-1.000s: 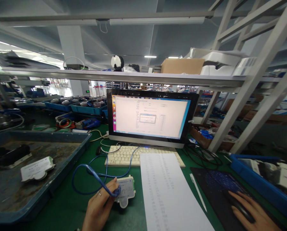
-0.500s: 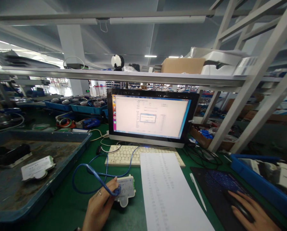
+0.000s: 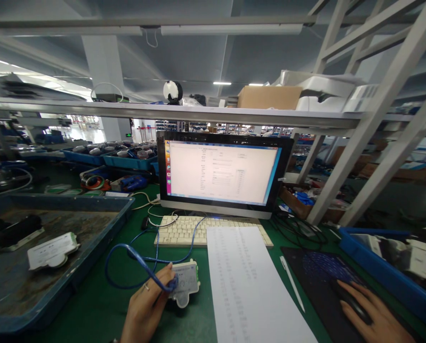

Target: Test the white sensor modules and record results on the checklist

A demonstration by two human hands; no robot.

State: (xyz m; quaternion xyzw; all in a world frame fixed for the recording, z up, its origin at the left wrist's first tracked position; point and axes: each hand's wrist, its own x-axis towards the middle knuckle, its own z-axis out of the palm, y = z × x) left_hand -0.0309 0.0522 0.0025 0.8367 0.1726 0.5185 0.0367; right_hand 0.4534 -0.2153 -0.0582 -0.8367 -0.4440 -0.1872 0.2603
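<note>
Pale module (image 3: pixel 188 282) with blue cable (image 3: pixel 141 261), near and left of centre on a green table (image 3: pixel 193 326)
Left grip (image 3: pixel 146 302): pinched closed on the cable's end, against the module; right grip (image 3: pixel 379 312): cupped around a black mouse (image 3: pixel 353 305), near right; between them, one white sheet (image 3: pixel 248 290), its far end over a cream keyboard (image 3: pixel 184 232), and one white pen (image 3: pixel 292 284); beyond, one lit monitor (image 3: pixel 220 178); left, one blue tray (image 3: pixel 118 214)

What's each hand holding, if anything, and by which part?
The left hand holds the blue cable by its end, at the white plastic module; any module grip is unclear. The right hand rests on the black mouse.
</note>
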